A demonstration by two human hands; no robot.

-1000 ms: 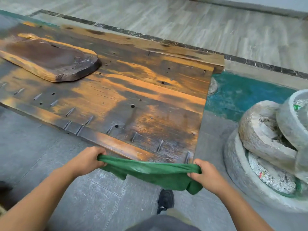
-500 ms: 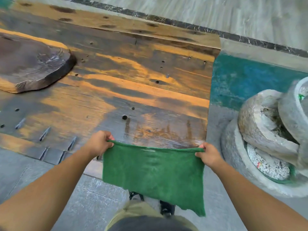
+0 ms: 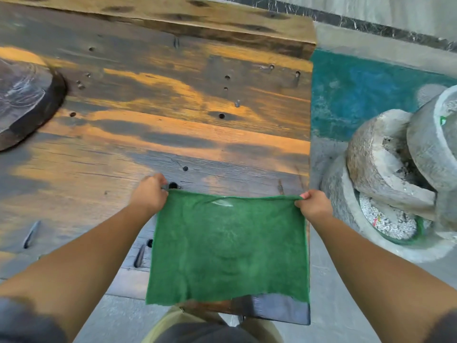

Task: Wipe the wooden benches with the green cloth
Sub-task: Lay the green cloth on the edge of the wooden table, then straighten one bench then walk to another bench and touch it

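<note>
Over scorched wooden counter, green cloth stretched wide, top corners pinched by fingers of left hand and right hand, likely for laying flat before wiping.

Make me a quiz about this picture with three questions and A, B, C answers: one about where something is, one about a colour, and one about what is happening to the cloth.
1. Where are the grey stone pieces compared with the wooden bench?
A. On top of it
B. Under it
C. On the floor to its right

2. What colour is the cloth?
A. Green
B. Red
C. White

3. How is the cloth right now?
A. Scrunched into a ball
B. Stretched open, with the left hand and right hand each pinching a top corner
C. Lying alone on the floor

Answers:
1 C: the stones sit on the ground past the bench's right end.
2 A: the whole cloth is green.
3 B: it hangs flat between the two hands over the bench's near end.
</note>
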